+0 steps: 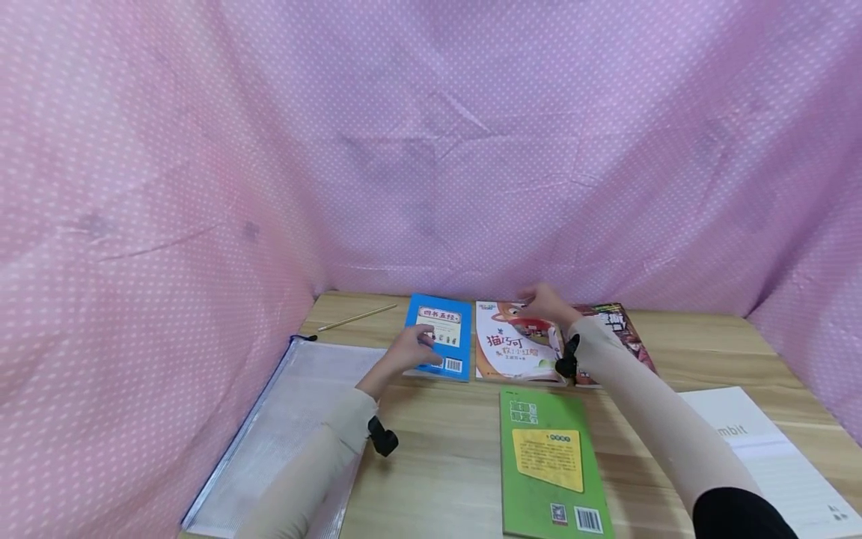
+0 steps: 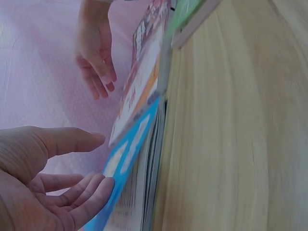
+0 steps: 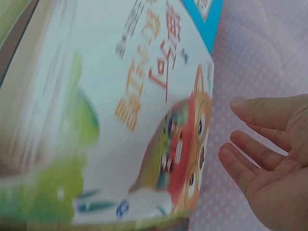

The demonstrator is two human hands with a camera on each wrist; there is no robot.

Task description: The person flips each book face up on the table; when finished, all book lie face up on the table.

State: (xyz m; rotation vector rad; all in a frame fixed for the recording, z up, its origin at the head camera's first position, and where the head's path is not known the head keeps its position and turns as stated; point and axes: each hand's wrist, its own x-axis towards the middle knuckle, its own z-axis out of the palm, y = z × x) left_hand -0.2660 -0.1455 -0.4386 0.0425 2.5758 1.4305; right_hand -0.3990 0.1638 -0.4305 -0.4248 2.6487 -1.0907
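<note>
My left hand [image 1: 407,349] hovers at the lower left part of a blue book [image 1: 463,333], thumb and fingers apart with nothing between them. In the left wrist view, its fingertips overlap the blue cover [image 2: 126,161], whose pages show along the side. My right hand [image 1: 547,305] is over the upper right of a white picture book [image 1: 494,363] with an orange cartoon animal. From the right wrist, the spread fingers of that hand [image 3: 269,154] appear beside the book's top edge, holding nothing. A dark red book [image 1: 633,340] lies to the right, partly behind the right forearm.
A green book [image 1: 542,415] with a yellow panel lies nearer me. At left is a translucent zip pouch [image 1: 303,404] with a blue edge, a thin pencil-like stick [image 1: 357,317] behind it. A white notebook [image 1: 774,449] lies at right. Pink dotted cloth [image 1: 431,187] hangs behind the table.
</note>
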